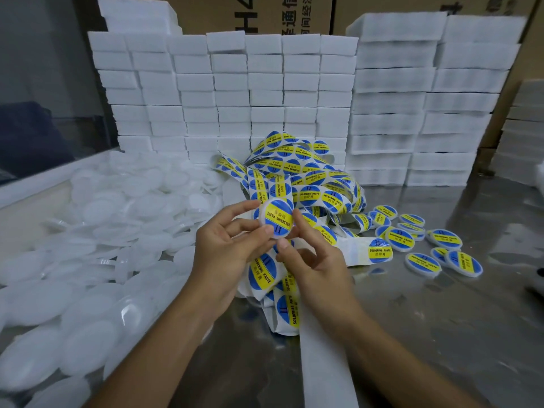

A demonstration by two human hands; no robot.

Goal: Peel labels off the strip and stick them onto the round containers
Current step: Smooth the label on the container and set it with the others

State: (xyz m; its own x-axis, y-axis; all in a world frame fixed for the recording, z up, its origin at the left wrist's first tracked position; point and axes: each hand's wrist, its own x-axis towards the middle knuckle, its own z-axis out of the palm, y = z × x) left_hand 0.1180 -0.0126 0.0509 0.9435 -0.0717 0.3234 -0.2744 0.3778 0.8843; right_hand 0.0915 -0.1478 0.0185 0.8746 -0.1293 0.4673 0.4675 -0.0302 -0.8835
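Above the table [441,319], between your two hands, you hold a round container [275,219] with a blue-and-yellow label on its face. Your left hand [232,245] pinches its rim with curled fingers [247,206]; your right hand [312,260] touches its lower edge with index finger and thumb, the other fingers loosely curled. Just behind it lies the tangled label strip [309,178], with bare backing trailing toward you. Labelled containers [424,245] sit to the right, unlabelled ones [103,231] heaped at left, white boxes [265,92] stacked behind.
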